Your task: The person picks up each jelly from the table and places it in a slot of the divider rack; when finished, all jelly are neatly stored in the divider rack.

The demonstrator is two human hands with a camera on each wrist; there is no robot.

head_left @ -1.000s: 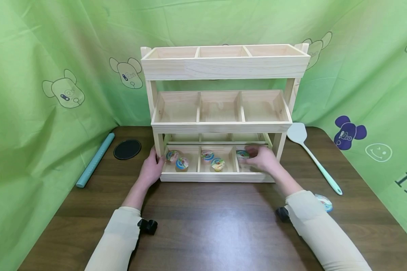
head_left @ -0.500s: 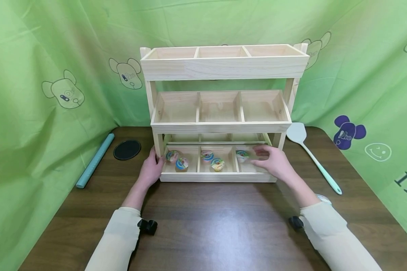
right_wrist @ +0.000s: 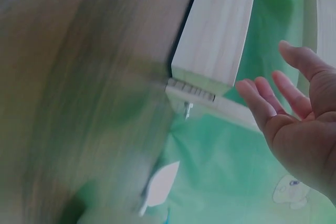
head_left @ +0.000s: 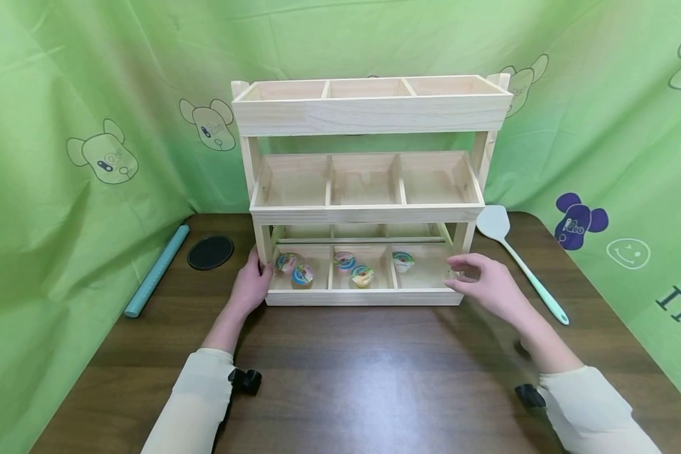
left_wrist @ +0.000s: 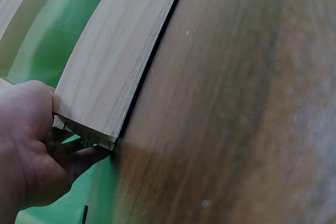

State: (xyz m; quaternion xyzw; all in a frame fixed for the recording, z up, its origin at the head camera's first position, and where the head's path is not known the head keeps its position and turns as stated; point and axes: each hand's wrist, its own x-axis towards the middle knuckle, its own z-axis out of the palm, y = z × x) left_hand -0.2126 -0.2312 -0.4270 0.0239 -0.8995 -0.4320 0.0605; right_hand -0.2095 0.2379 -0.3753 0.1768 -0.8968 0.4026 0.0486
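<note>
In the head view a pale three-tier wooden shelf point(head_left: 369, 214) stands at the back of the table. My left hand point(head_left: 251, 284) grips the left end of its bottom tier; in the left wrist view the fingers point(left_wrist: 89, 158) lie along the outer side. The bottom tier's left compartment holds two small jelly cups point(head_left: 302, 275) with printed lids. Two more jelly cups point(head_left: 362, 275) sit in the middle one, and a single jelly cup point(head_left: 403, 261) is in the right one. At the tier's right end my right hand point(head_left: 490, 287) holds nothing, fingers parted from the thumb.
A white spatula point(head_left: 522, 261) with a mint handle lies right of the shelf. On the left are a blue-green rod point(head_left: 157, 271) and a black disc point(head_left: 210, 252). Green printed cloth point(head_left: 119, 75) hangs around the dark wooden table point(head_left: 352, 372).
My right hand has drawn back rightward from the right compartment, leaving the jelly cup there. A lid seen on the table at right is now hidden by the right arm. The left hand stays put.
</note>
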